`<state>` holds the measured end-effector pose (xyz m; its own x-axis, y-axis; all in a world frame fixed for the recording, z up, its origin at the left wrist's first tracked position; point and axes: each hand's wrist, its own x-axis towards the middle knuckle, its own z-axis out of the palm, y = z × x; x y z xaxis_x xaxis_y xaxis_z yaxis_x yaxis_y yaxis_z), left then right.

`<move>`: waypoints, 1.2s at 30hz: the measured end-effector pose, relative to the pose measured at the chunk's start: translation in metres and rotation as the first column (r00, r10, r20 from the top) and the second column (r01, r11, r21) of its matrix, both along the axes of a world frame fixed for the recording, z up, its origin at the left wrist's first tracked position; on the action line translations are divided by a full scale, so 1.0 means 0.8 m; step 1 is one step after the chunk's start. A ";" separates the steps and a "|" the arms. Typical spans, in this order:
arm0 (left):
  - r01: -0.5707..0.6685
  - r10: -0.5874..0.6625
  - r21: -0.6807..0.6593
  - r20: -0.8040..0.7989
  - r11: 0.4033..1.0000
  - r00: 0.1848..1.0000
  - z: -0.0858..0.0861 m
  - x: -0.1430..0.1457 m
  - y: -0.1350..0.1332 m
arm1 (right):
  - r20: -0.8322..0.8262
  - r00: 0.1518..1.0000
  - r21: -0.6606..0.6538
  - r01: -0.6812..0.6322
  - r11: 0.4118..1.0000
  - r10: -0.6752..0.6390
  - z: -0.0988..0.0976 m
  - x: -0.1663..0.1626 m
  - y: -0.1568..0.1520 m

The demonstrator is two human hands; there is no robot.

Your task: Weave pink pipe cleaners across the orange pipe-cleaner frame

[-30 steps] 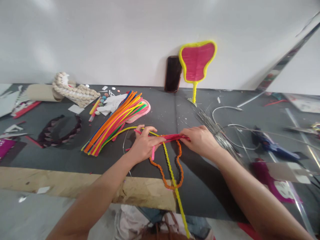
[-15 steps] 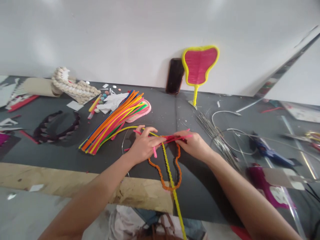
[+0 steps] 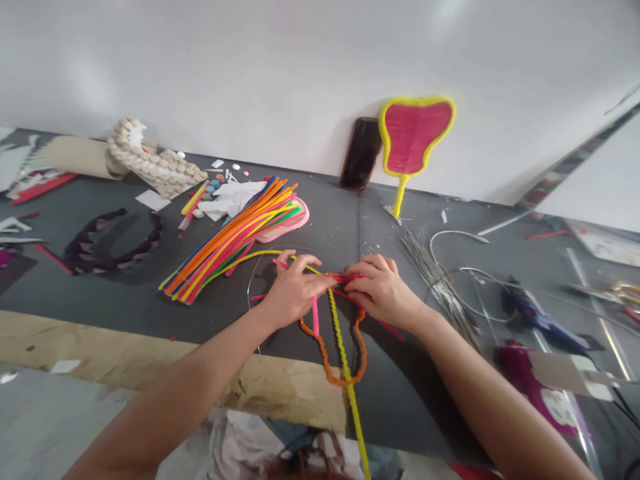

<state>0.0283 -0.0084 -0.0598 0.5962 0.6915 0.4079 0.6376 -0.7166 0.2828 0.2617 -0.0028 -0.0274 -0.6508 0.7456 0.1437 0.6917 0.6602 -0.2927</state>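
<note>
Between my two hands run pink pipe cleaners, lying across the top of a shaped frame. An orange pipe cleaner outline forms that frame's lower loop, and a twisted yellow pipe cleaner stem passes through it toward me. My left hand is closed on the pink pipe cleaners at the left side, one pink end hanging below its fingers. On the right, my right hand pinches the same pink strands, fingers curled over them. Fingertips hide part of the frame's top.
A bundle of coloured pipe cleaners lies left of my hands. Behind stand a phone and a pink-and-yellow fan shape by the wall. Metal wires, blue-handled pliers and a dark braided band lie around.
My right hand has turned over the pink strands, its fingers now curled on top. A pink end that stuck out rightward now points down below that hand. The view has shifted slightly.
</note>
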 end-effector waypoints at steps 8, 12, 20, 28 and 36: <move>-0.001 0.001 0.008 0.004 1.000 1.000 0.002 0.002 -0.001 | 0.172 0.982 0.059 0.072 0.996 -0.081 0.009 -0.013 -0.012; 0.014 -0.014 0.007 0.012 1.000 1.000 0.000 0.001 0.000 | 0.251 0.962 0.131 0.072 0.989 -0.104 0.010 -0.016 -0.012; -0.005 0.005 0.009 -0.012 1.000 1.000 -0.002 0.000 -0.002 | 0.313 0.945 0.060 0.080 0.995 -0.095 0.020 -0.017 -0.012; -0.014 0.014 0.035 -0.007 0.999 1.000 -0.003 0.001 -0.002 | -0.154 0.988 -0.537 -0.055 0.842 -0.034 0.029 0.013 0.003; 0.009 -0.009 0.023 -0.013 1.000 1.000 0.003 0.001 -0.003 | 0.271 0.954 0.010 0.131 0.991 -0.129 0.008 -0.020 -0.012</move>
